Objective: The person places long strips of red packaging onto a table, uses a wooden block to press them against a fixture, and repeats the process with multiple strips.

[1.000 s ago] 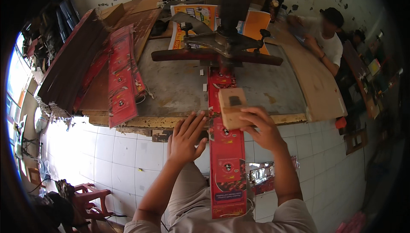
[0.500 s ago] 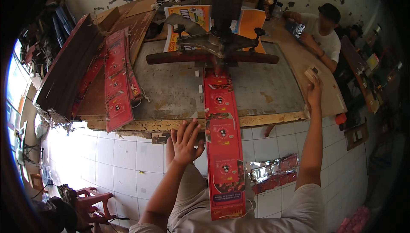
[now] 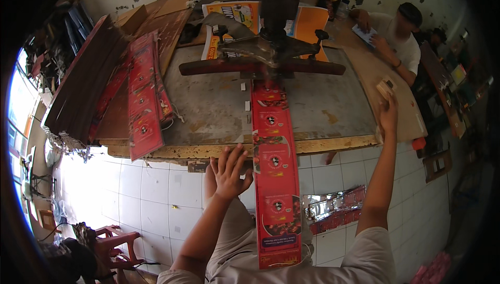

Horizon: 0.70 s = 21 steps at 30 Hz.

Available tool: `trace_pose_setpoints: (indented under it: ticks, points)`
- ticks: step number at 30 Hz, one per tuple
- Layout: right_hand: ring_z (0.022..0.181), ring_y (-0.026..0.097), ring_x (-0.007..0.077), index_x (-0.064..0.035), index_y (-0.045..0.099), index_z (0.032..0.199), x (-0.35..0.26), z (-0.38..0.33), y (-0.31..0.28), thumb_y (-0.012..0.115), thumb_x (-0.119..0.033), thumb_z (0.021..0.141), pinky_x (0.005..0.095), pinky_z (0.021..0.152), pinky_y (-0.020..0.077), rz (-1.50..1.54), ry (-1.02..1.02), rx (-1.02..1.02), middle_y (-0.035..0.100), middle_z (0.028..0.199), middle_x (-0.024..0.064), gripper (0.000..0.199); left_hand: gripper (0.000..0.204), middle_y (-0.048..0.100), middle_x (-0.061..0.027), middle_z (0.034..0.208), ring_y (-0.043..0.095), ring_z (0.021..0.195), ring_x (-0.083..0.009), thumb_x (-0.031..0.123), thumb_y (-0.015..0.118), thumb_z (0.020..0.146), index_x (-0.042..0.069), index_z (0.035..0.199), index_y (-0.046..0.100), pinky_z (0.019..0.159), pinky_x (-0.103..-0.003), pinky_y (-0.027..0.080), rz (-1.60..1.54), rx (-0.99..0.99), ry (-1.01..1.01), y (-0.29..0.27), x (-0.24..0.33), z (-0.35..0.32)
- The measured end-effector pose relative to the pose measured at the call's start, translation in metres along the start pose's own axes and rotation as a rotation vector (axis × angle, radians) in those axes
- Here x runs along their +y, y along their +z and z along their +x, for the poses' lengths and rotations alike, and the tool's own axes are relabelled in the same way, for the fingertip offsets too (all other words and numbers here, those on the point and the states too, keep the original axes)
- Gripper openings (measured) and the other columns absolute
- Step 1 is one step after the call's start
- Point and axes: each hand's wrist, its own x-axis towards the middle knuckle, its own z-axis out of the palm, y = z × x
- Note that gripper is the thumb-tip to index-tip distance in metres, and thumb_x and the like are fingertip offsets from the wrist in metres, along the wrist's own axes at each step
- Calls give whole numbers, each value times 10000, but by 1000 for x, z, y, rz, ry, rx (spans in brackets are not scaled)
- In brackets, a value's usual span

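A long red printed strip (image 3: 275, 180) runs from under a dark press with a red crossbar (image 3: 260, 66) across the grey table top (image 3: 208, 107) and hangs down over my lap. My left hand (image 3: 229, 172) is open with fingers spread, at the table's front edge beside the strip's left side. My right hand (image 3: 388, 116) is stretched far to the right. Its fingertips hold a small wooden block (image 3: 385, 87) over a pale wooden board (image 3: 388, 99) at the table's right edge.
A stack of red printed strips (image 3: 145, 101) and dark boards (image 3: 83, 86) lie on the left. Orange and yellow printed sheets (image 3: 307, 23) sit behind the press. Another person (image 3: 398, 36) sits at the far right. Shiny red packaging (image 3: 336, 208) lies on the tiled floor.
My right hand carried the wooden block from on top of the strip out to the right side of the table. My left hand stayed beside the strip.
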Motion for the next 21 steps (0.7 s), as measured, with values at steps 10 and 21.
trace_pose_setpoints:
  ticks: [10,21]
  points:
    - [1636,345,448,-123,413,1717,-13,-4,-1,643,-265,1128,508,1337,342,-33,34,-31,368,1755,258,648,599,602,-25,1651,436,1598,-296,332,735,939,164,1511,675,1371,-569,33,-2,-13,-6,-4,0,-2]
    - [1643,348,409,-64,513,1641,-130,-112,-23,650,-287,1129,501,1336,323,229,-88,-286,391,1745,255,575,665,578,-42,1672,418,1618,-294,389,747,934,153,1547,644,1374,-564,41,-60,-72,-40,-21,4,2]
